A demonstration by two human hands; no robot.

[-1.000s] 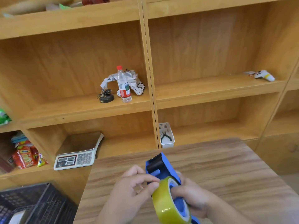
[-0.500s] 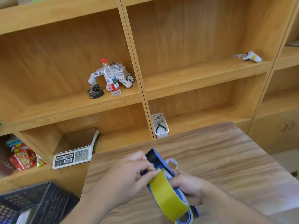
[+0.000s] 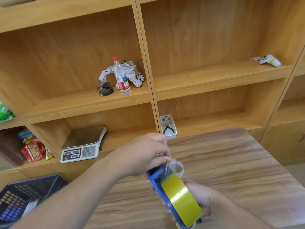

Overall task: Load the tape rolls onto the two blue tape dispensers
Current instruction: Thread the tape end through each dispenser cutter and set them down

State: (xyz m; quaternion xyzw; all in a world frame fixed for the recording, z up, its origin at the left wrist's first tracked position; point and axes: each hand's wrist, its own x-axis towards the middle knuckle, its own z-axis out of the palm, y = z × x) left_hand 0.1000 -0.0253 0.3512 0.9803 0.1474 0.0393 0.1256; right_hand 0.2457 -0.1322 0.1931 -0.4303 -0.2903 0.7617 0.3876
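A: Status?

B: Dispenser (image 3: pixel 156 180) blue, held over the wooden table (image 3: pixel 231 162), nose end tilted up and away. Yellow-tinted tape roll (image 3: pixel 181 198) seated on it, edge-on to the camera.

A: Grip?

B: Right hand (image 3: pixel 197 199) wrapped round the dispenser from the far side, fingers closed on it – mostly hidden behind the roll. Left hand (image 3: pixel 145 153) at the nose end, thumb and fingertips pressed together on the loose clear end of the tape (image 3: pixel 167 167), stretched up off the roll.

A: Other rolls?

B: Second clear roll (image 3: pixel 179 168) lying on the table just past the dispenser nose, partly covered by the left hand. Something reddish beside it under the hand, too hidden to identify.

A: Surroundings?

B: Wooden shelving (image 3: pixel 148 96) behind the table. Middle shelf – water bottle (image 3: pixel 121 76) upright, red cap, white toy robot (image 3: pixel 130 71) just behind it, small black object (image 3: pixel 104 90) near the bottle. Lower shelf – weighing scale (image 3: pixel 82 146), white basket (image 3: pixel 168 126) with pliers inside. Far right shelf – white handheld device (image 3: pixel 270 60). Snack packets (image 3: pixel 33 149) at left, dark crate (image 3: pixel 24 195) at bottom left.
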